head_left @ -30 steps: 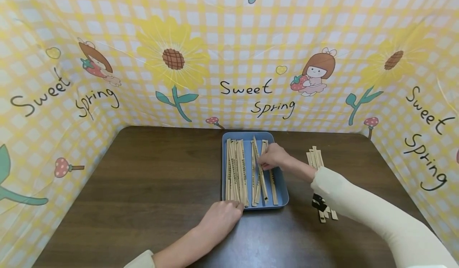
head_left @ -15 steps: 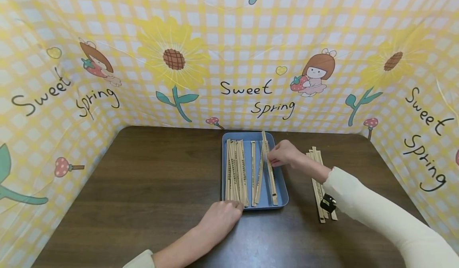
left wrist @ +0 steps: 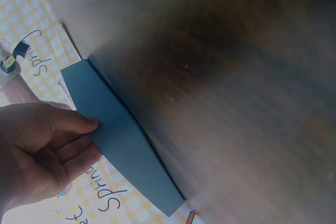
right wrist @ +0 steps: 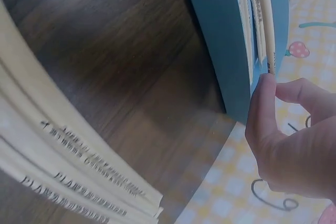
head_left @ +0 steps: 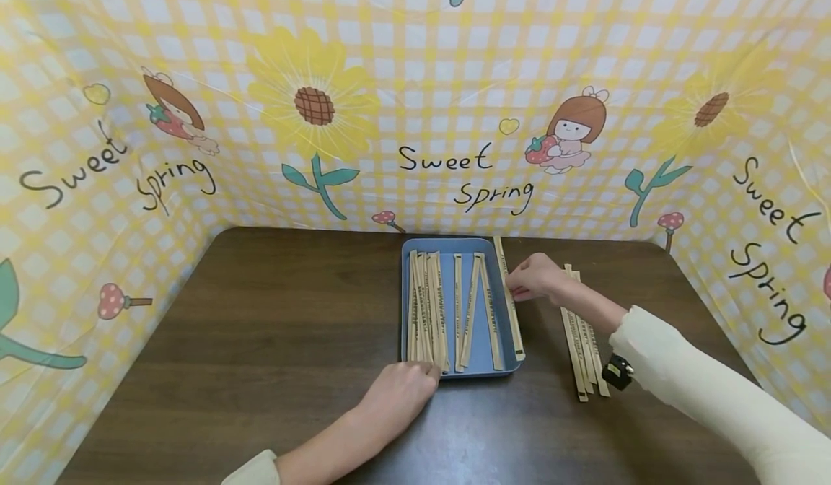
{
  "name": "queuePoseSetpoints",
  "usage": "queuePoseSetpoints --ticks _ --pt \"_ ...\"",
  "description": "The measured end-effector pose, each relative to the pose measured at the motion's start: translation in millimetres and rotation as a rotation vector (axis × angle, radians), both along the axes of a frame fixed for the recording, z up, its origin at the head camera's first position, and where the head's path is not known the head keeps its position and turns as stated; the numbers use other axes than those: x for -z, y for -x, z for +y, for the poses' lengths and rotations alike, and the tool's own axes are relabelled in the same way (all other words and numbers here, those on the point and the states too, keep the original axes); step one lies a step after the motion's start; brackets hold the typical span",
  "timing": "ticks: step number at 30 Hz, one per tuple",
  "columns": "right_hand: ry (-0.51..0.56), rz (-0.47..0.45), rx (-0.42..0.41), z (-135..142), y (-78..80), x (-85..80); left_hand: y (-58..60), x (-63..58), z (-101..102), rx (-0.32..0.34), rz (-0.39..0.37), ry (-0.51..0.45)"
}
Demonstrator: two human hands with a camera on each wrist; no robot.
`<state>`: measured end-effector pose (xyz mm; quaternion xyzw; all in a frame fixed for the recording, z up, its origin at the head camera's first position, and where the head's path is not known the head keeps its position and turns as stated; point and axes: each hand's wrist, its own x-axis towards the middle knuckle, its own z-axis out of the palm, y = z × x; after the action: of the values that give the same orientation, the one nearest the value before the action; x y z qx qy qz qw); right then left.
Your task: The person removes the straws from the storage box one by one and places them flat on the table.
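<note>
My right hand (head_left: 539,277) pinches a slim paper-wrapped straw (head_left: 514,326) between thumb and fingers. That straw lies along the right rim of the blue tray (head_left: 480,359). Inside the tray, a bundle of wrapped straws (head_left: 428,312) fills the left side; to its right, 3 more lie spaced apart, two of them slanted. At the near rim, my left hand (head_left: 401,398) holds the tray. The left wrist view shows its thumb and fingers (left wrist: 79,158) at the edge of the tray's wall (left wrist: 118,135).
Right of the tray, a loose pile of wrapped straws (head_left: 578,348) lies on the dark wooden table (head_left: 279,326), partly under my right forearm. Yellow checked cloth (head_left: 448,95) hangs behind the table and at both sides.
My right hand has moved right with the pinched straw, from over the middle of the tray to its right rim. The left hand and the tray have stayed put.
</note>
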<state>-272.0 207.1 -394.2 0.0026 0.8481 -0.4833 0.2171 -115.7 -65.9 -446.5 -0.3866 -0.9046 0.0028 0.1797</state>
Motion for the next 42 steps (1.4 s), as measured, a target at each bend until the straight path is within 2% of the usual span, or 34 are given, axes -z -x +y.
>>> queuePoseSetpoints --ticks 9,26,42 --pt "-0.025 -0.005 0.007 30 -7.8 -2.8 0.6 -0.4 1 -0.003 -0.008 0.004" --pt "-0.091 -0.031 0.047 92 -27.1 12.1 0.1 -1.0 0 0.007 -0.020 -0.002" --pt "-0.106 -0.033 0.063 119 -35.0 17.0 0.5 -1.5 0 0.010 -0.035 -0.013"
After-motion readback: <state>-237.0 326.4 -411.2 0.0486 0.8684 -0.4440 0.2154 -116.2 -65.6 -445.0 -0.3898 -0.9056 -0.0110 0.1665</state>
